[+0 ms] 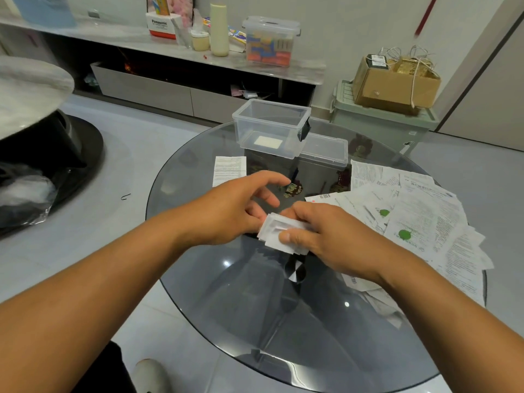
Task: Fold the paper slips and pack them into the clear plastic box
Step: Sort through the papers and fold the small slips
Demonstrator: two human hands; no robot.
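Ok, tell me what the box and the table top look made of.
Box: clear, glossy plastic by the look; the folded slip inside shows through its wall. Table top: probably smoked glass; lamps glint off it and the floor shows through.

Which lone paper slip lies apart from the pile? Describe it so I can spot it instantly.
On the round dark glass table, look just left of the open clear plastic box. There a single flat white printed paper slip lies alone beyond the left hand, unlike the overlapping heap of printed papers at the right.
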